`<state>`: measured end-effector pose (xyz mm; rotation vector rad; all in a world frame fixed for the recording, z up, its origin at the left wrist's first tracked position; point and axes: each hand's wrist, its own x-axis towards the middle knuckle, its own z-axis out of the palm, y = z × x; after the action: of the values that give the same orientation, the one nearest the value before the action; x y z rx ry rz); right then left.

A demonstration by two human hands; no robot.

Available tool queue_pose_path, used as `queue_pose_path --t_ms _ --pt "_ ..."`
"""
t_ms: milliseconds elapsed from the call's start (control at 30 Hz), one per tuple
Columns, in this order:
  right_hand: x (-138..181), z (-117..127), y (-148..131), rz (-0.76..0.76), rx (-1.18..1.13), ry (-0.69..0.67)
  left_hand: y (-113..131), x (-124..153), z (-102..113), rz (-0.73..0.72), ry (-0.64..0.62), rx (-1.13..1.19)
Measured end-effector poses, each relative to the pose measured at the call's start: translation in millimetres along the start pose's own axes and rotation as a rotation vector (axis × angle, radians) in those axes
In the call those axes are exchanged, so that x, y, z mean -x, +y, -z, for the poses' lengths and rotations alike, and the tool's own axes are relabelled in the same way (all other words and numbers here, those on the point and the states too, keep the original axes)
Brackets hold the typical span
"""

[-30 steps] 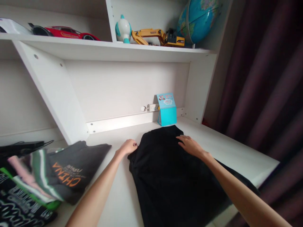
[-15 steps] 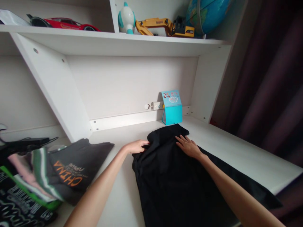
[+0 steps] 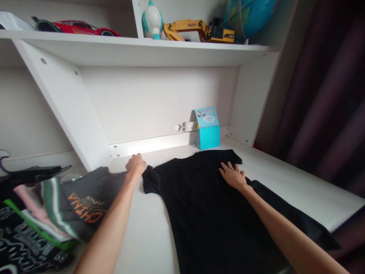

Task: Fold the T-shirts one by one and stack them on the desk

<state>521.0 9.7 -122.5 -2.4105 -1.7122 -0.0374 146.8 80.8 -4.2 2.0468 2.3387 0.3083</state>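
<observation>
A black T-shirt [image 3: 205, 198] lies spread on the white desk, its collar end toward the back. My right hand [image 3: 233, 176] rests flat on its upper right part, fingers spread. At the shirt's left sleeve [image 3: 151, 179], which is bunched and partly turned back, my left hand [image 3: 136, 165] is just beyond the cloth with its fingers curled in. Its fingertips are hidden, so I cannot make out whether any fabric is between them. On the right, a dark stretch of cloth [image 3: 296, 217] extends beyond my right forearm toward the desk edge.
Several garments, including a grey one with orange lettering [image 3: 85, 207], lie at left beside a black hanger [image 3: 34, 173]. A turquoise desk calendar [image 3: 209, 135] stands behind the shirt. The shelf [image 3: 171, 45] above holds a red toy car [image 3: 82, 28], toy excavator [image 3: 199, 30] and globe [image 3: 251, 19].
My left hand has moved left and back, away from the shirt's middle. The bunched upper left of the shirt is now spread out with its sleeve showing. My right hand has shifted slightly right.
</observation>
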Motion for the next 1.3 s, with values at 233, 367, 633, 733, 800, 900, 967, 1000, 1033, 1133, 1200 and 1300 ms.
queue_pose_path --t_ms 233,367,633,733,800,900,967,1000,1033,1133,1200,1300 --pt "-5 14 4 0.102 0.002 -0.074 65 42 -50 -0.495 -0.354 0.036" --pt "-14 35 -4 0.142 -0.006 -0.114 57 38 -75 -0.460 -0.323 -0.007" --pt "75 61 -96 0.516 -0.113 -0.234 24 1 -74 -0.341 -0.076 -0.054" --pt "116 59 -117 0.711 -0.231 -0.453 24 0 -74 -0.418 -0.205 -0.031" --pt "121 55 -121 0.720 -0.237 -0.477 25 1 -79 -0.438 -0.278 -0.006" --pt "101 52 -118 0.717 -0.228 -0.470 27 -1 -90 -0.416 -0.242 0.011" --pt "84 54 -116 0.722 -0.219 -0.487 29 -6 -95 -0.400 -0.222 0.009" --pt "79 56 -116 0.723 -0.213 -0.491 30 -9 -95 -0.395 -0.239 0.005" --pt "77 60 -116 0.719 -0.208 -0.494 30 -13 -93 -0.397 -0.263 0.003" --pt "96 72 -119 0.723 -0.209 -0.506 27 -24 -79 -0.433 -0.349 -0.003" --pt "127 72 -123 0.807 -0.242 -0.502 20 -33 -64 -0.465 -0.388 -0.007" --pt "186 47 -141 1.032 -0.325 -0.404 5 -47 -46 -0.455 -0.373 -0.004"
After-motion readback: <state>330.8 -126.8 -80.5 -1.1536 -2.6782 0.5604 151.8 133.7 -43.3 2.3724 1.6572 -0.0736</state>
